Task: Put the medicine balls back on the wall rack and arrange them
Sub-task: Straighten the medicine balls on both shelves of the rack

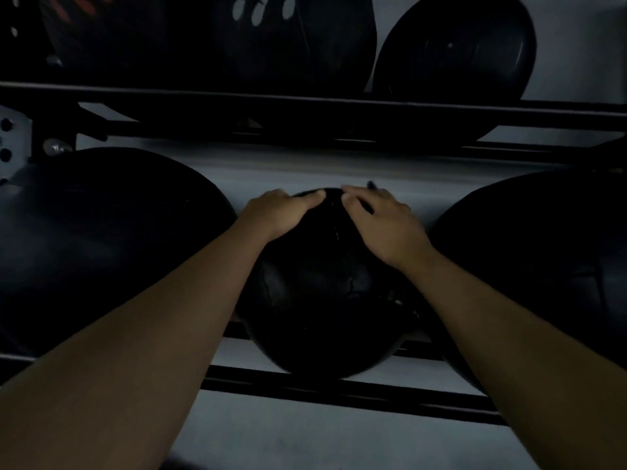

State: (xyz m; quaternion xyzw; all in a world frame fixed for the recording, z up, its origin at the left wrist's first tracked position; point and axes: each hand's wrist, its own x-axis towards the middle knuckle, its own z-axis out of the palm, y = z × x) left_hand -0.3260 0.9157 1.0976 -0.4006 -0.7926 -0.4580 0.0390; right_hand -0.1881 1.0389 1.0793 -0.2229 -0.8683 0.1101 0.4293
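Both palms lie flat, fingers spread, on top of the middle ball [325, 286]: left hand [281, 212] at 11 o'clock, right hand [380, 222] at 1; it sits on the lower rails [339, 388] btw two bigger balls, so I'd roll it gently w/ even pressure.

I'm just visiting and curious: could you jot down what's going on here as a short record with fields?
Setting: dim room, black wall rack with two tiers in view
Middle ball: on the lower tier, between two larger balls
Left hand: palm resting on top of the middle ball
Right hand: also on top, fingers spread
Left neighbour ball: on the lower tier
Right neighbour ball: on the lower tier
Upper tier: at least two more balls, one clearly visible at right
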